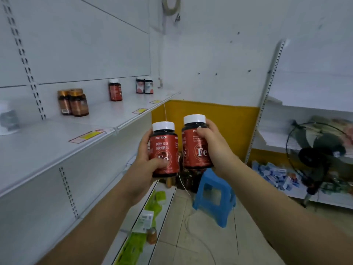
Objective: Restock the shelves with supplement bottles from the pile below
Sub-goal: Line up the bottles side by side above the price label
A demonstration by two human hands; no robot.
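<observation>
Hands grip two red bottles — left hand [148,150] one [165,150], right hand [212,142] one [195,142]; five bottles shelved.

The wall [219,54] is white above and yellow below. A blue plastic stool [214,196] and a black fan [321,155] stand on the tiled floor [210,241].

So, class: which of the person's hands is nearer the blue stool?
Right. The right hand holds its bottle almost directly above the blue stool; the left hand, with the other bottle, is further left, toward the shelf.
</observation>
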